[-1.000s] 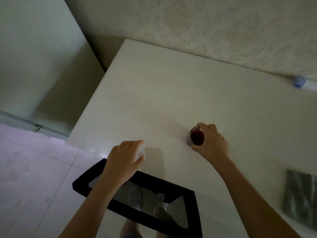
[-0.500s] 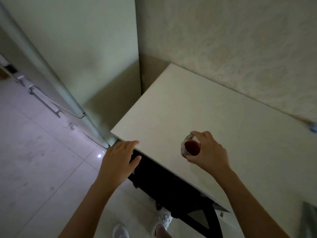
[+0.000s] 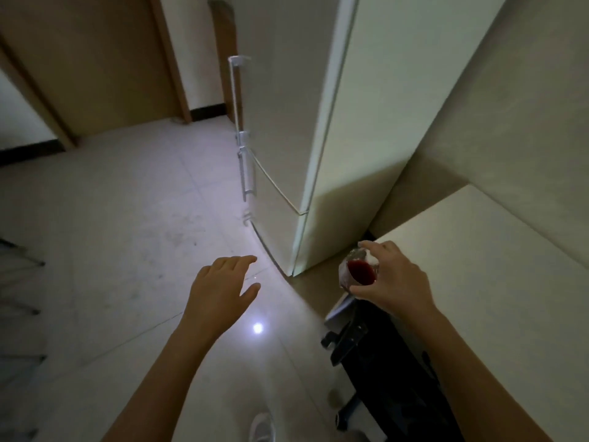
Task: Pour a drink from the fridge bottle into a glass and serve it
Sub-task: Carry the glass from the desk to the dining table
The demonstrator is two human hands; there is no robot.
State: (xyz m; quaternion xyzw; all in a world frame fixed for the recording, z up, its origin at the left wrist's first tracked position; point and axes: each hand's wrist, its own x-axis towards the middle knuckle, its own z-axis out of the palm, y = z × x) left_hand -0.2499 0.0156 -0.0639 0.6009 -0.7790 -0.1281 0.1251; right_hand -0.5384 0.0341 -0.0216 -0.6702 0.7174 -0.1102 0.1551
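A small clear glass (image 3: 359, 272) holds a dark red drink. My right hand (image 3: 393, 279) is closed around its rim and side, carrying it in the air just off the left corner of the white table (image 3: 478, 250). My left hand (image 3: 220, 290) hovers over the floor with its fingers spread and nothing in it. The white fridge (image 3: 287, 122) stands ahead with both doors closed. No bottle is in view.
A black office chair (image 3: 382, 378) sits low at the right, tucked by the table. Pale tiled floor (image 3: 111, 250) stretches left toward a wooden door (image 3: 95, 59). A dark wire rack (image 3: 19, 282) shows at the left edge. My shoe (image 3: 261, 429) is at the bottom.
The glass has been lifted off the table and carried left past its corner. My view has swung left, from the tabletop to the fridge and floor. My left hand stayed open.
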